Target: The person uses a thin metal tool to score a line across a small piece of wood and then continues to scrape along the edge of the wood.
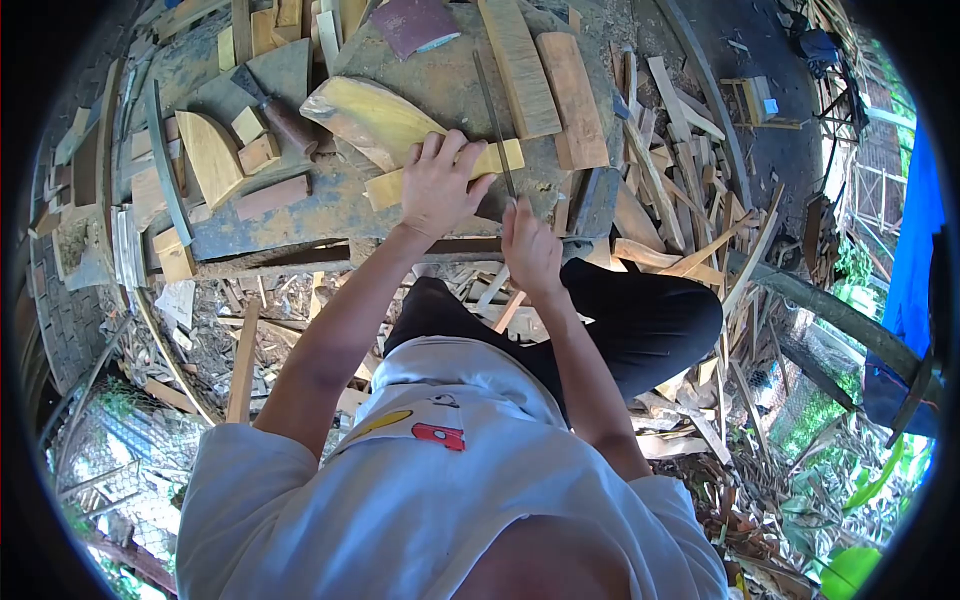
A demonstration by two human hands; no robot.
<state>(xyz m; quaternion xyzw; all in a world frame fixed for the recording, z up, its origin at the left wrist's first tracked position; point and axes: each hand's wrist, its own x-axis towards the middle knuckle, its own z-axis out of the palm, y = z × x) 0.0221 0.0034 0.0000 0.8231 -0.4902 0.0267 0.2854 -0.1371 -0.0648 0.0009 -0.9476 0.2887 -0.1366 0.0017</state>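
My left hand [438, 185] grips a pale yellow wooden strip [385, 188] from above, pressing it down at the bench's near edge, with the fingers over it and the thumb along its near side. My right hand [532, 245] is closed around the near end of a long, thin, dark blade-like tool [488, 105]; its handle is hidden in the fist. The blade points away from me and crosses the strip near its right end, just right of my left thumb. A curved yellow wood piece [372, 112] lies behind my left hand.
Two planks [520, 75] lie right of the blade, and a sheet of brown sandpaper [412, 25] lies at the back. To the left are a chisel [285, 118] and a wedge-shaped block [208, 155] on the workbench [335, 215]. Wood offcuts [680, 150] pile up beside the bench.
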